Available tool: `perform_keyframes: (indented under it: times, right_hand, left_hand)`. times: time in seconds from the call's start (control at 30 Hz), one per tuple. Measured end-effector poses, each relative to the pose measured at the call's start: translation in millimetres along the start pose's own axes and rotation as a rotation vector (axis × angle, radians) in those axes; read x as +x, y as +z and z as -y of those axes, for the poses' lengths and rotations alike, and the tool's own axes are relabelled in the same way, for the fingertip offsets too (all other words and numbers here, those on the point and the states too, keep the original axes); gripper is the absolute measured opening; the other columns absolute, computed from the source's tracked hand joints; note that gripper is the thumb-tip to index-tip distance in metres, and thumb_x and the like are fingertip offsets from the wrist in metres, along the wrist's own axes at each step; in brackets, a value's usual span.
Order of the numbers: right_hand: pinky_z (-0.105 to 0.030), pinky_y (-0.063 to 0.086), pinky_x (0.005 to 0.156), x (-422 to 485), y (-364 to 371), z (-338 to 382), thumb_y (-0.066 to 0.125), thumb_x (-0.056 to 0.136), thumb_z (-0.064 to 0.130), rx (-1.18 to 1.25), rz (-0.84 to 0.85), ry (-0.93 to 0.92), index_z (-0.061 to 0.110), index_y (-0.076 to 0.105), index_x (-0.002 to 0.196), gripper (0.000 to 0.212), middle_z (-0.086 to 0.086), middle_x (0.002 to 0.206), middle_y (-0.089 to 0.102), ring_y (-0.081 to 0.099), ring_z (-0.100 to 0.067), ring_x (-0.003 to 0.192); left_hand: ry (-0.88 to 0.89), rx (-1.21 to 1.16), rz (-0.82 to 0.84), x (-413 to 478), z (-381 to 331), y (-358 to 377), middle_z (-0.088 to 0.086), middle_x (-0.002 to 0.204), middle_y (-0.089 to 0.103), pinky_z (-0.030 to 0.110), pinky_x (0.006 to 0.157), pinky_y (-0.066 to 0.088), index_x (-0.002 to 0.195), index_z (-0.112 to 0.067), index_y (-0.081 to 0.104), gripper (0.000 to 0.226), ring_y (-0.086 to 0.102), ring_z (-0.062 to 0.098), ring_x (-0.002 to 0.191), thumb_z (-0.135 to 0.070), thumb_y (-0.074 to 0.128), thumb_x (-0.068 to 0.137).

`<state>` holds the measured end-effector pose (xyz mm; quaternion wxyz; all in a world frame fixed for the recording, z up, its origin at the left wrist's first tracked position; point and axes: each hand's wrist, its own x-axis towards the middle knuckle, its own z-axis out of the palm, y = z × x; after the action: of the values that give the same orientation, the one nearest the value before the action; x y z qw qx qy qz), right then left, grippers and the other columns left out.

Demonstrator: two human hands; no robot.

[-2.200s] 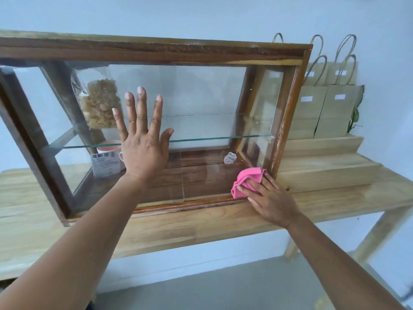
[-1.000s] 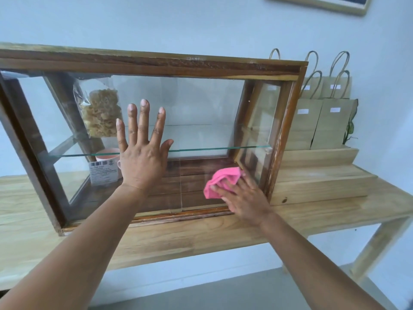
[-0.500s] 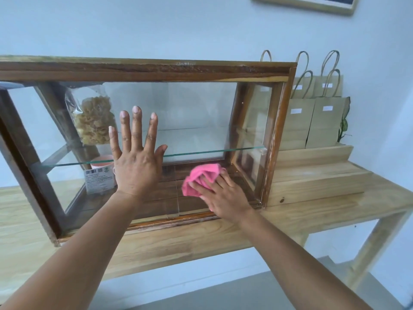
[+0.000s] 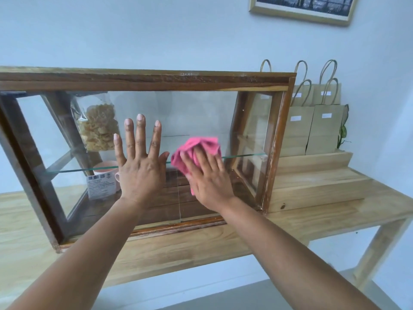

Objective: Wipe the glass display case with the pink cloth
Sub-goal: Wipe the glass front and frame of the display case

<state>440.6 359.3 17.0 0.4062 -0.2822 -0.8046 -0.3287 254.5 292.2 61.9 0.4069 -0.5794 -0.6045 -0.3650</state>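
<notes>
A person is facing a wood-framed glass display case sitting on a pale wooden tabletop. The left hand is lying flat on the front glass, fingers spread wide, gripping nothing. Just to its right, the right hand is pressing a bunched pink cloth against the same pane, its grip loosely curled over the cloth, which is showing above and left of the fingers. Left of the left hand, inside the case, a snack bag is standing above a pink cup. Brown paper bags are standing right of the case.
</notes>
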Motion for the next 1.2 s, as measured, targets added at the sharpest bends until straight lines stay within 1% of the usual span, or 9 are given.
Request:
perform_keyframes:
  times: [0.07,0.13,0.33,0.5,0.57,0.73,0.87,1.03,1.2]
  right_hand:
    - [-0.050,-0.005,0.125,-43.0,2.8,-18.2,0.039,0.106,0.036,-0.081,0.089,-0.159,0.018,0.002,0.160,0.068,-0.007,0.167,-0.009,0.000,-0.029,0.154]
    - [-0.049,-0.007,0.124,-70.1,-5.0,-47.4,0.041,0.103,0.036,-0.150,0.137,-0.141,0.020,-0.001,0.160,0.072,-0.006,0.167,-0.009,-0.004,-0.027,0.154]
    - [-0.046,-0.006,0.124,-15.1,-40.7,-104.9,0.022,0.107,0.043,-0.230,-0.077,0.496,0.020,0.006,0.160,0.060,-0.013,0.166,0.011,0.009,-0.029,0.154]
    - [-0.048,0.005,0.124,47.7,-44.6,-88.1,0.025,0.106,0.040,-0.097,-0.235,0.647,0.011,0.024,0.156,0.058,-0.021,0.162,0.023,0.020,-0.037,0.150]
    - [-0.046,-0.002,0.124,63.2,-40.6,-58.7,0.027,0.106,0.040,-0.030,-0.247,0.594,0.009,0.027,0.155,0.058,-0.021,0.162,0.024,0.018,-0.036,0.150]
    - [-0.046,-0.001,0.125,97.5,-24.4,6.0,0.030,0.107,0.039,-0.002,-0.157,0.089,0.017,0.034,0.154,0.052,-0.014,0.163,0.024,0.005,-0.025,0.153]
    - [-0.046,0.004,0.125,98.9,-25.7,-10.7,0.036,0.107,0.035,-0.062,-0.136,-0.031,0.020,0.032,0.155,0.050,-0.011,0.163,0.028,0.006,-0.022,0.153]
    - [-0.050,-0.010,0.123,54.8,-47.9,-88.2,0.024,0.107,0.042,-0.220,-0.088,0.174,0.022,0.014,0.157,0.055,-0.011,0.163,0.023,0.001,-0.017,0.151]
    - [-0.056,0.014,0.120,24.5,-69.6,-121.3,0.030,0.105,0.041,-0.267,-0.113,0.511,0.024,0.022,0.158,0.056,-0.009,0.164,0.025,0.023,-0.022,0.151]
  left_hand:
    - [0.000,-0.026,-0.003,0.0,0.5,-2.2,0.011,0.170,-0.004,0.057,0.124,-0.001,0.163,-0.024,0.009,0.066,-0.011,0.030,0.156,-0.040,0.037,0.105]
    - [0.000,-0.058,-0.008,-0.3,1.4,-4.7,0.012,0.171,-0.001,0.058,0.124,0.002,0.163,-0.023,0.013,0.066,-0.011,0.030,0.157,-0.034,0.042,0.105]
    - [0.000,-0.061,0.004,-1.2,3.4,-8.0,0.012,0.170,0.002,0.058,0.124,0.004,0.163,-0.018,0.015,0.067,-0.017,0.024,0.155,-0.028,0.049,0.105]
    - [0.017,-0.038,0.009,-0.5,4.4,-12.6,0.012,0.170,0.002,0.056,0.124,0.004,0.162,-0.022,0.019,0.067,-0.020,0.024,0.155,-0.027,0.051,0.104]
    - [0.015,-0.032,0.001,0.2,4.1,-13.3,0.013,0.170,0.003,0.054,0.123,0.001,0.162,-0.022,0.020,0.067,-0.019,0.024,0.155,-0.026,0.052,0.103]
    - [0.012,-0.049,-0.003,-0.2,3.0,-13.7,0.012,0.170,0.005,0.058,0.123,0.007,0.160,-0.023,0.024,0.071,-0.011,0.027,0.157,-0.023,0.060,0.099]
    - [0.008,-0.056,0.004,-0.4,3.7,-15.4,0.012,0.170,0.004,0.055,0.124,0.003,0.160,-0.022,0.022,0.070,-0.020,0.021,0.154,-0.024,0.059,0.100]
    - [0.010,-0.050,0.014,-0.9,2.9,-15.6,0.010,0.171,0.001,0.054,0.124,0.000,0.163,-0.024,0.017,0.068,-0.017,0.023,0.155,-0.027,0.052,0.104]
    - [0.027,-0.041,0.007,-1.7,6.3,-12.4,0.010,0.171,-0.002,0.053,0.125,-0.001,0.163,-0.024,0.014,0.063,-0.011,0.028,0.157,-0.029,0.044,0.107]
